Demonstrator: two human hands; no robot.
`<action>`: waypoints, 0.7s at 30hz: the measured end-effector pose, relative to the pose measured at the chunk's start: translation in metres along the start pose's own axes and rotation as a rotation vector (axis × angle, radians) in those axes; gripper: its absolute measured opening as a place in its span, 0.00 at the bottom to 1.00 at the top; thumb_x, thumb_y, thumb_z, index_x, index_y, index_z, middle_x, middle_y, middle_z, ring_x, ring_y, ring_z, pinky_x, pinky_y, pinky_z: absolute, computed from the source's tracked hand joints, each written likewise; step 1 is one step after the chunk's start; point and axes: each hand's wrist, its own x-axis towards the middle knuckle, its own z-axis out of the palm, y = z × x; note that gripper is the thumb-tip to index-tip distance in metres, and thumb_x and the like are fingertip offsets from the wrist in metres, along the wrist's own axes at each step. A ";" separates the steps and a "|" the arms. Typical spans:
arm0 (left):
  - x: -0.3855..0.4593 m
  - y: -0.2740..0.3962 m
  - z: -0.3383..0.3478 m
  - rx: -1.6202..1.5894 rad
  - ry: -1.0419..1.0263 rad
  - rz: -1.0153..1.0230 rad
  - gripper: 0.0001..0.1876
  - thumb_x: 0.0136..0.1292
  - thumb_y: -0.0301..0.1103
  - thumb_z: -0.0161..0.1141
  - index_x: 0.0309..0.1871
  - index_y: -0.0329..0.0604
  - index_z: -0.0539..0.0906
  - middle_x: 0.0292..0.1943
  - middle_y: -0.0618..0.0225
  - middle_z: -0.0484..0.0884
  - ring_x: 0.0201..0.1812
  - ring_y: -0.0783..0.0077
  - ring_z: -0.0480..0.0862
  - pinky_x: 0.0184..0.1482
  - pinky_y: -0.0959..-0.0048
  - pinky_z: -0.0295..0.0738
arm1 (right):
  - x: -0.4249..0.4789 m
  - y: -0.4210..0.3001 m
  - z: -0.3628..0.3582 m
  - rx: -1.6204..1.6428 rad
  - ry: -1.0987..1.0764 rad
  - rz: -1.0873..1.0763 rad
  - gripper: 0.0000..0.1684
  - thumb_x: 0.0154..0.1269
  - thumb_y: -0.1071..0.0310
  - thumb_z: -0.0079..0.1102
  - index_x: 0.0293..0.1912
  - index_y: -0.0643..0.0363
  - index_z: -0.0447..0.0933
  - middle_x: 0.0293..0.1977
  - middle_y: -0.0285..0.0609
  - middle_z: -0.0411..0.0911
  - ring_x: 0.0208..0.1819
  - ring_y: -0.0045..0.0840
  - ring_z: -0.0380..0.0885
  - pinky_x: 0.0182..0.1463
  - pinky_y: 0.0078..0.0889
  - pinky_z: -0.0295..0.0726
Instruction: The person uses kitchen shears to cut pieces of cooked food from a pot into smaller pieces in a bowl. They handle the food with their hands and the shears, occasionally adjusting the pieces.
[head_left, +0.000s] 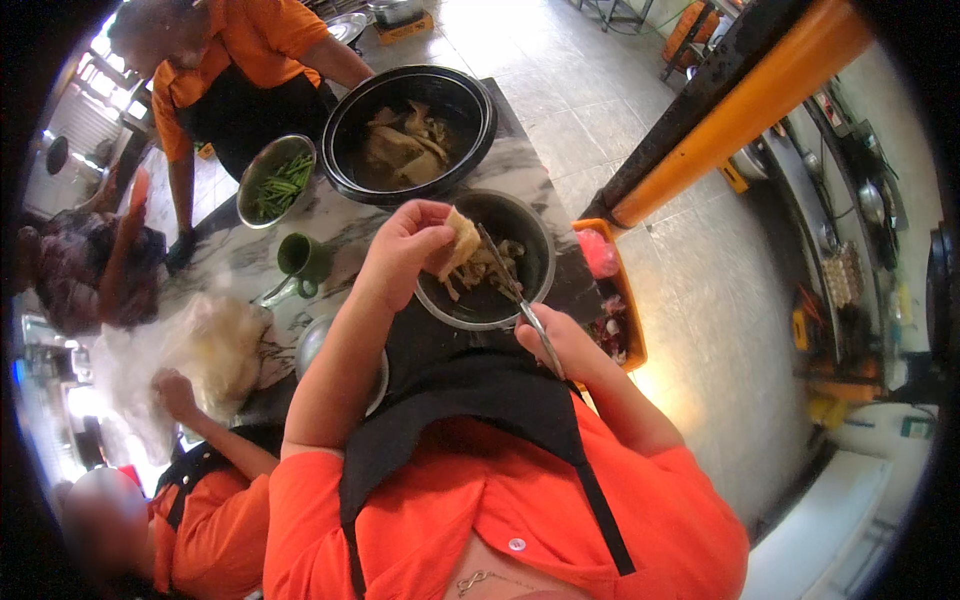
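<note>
My left hand pinches a pale, spongy piece of food, perhaps tripe, above a metal bowl. In my right hand is a pair of metal scissors. Their blades point up and away from me, over the bowl and beside the held piece. Cut strips of the same food lie inside the bowl. Just beyond it, a large black pot holds liquid and bigger pale pieces.
A steel bowl of cut green beans and a green mug stand on the marble-patterned table. Co-workers stand at the far side and at left, one hand at a plastic bag. An orange crate sits right, near an orange post.
</note>
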 end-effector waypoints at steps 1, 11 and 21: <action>-0.001 0.007 0.001 0.047 0.006 0.025 0.13 0.59 0.29 0.60 0.46 0.36 0.76 0.39 0.65 0.80 0.37 0.74 0.80 0.41 0.76 0.76 | -0.002 -0.001 0.000 -0.026 -0.008 -0.063 0.29 0.60 0.44 0.59 0.41 0.63 0.73 0.32 0.49 0.76 0.36 0.35 0.76 0.41 0.34 0.72; -0.009 0.023 0.013 0.219 -0.072 0.047 0.10 0.58 0.28 0.62 0.42 0.35 0.79 0.36 0.66 0.82 0.36 0.77 0.80 0.41 0.77 0.75 | -0.003 -0.010 0.002 -0.128 -0.004 -0.199 0.28 0.61 0.44 0.57 0.40 0.62 0.67 0.35 0.53 0.71 0.38 0.42 0.72 0.44 0.38 0.70; -0.013 0.023 0.021 0.140 -0.027 0.016 0.08 0.58 0.27 0.63 0.40 0.35 0.80 0.33 0.68 0.81 0.35 0.81 0.79 0.39 0.81 0.73 | -0.001 -0.002 0.013 -0.087 0.116 -0.169 0.28 0.59 0.43 0.60 0.34 0.63 0.72 0.26 0.53 0.74 0.30 0.41 0.74 0.35 0.37 0.71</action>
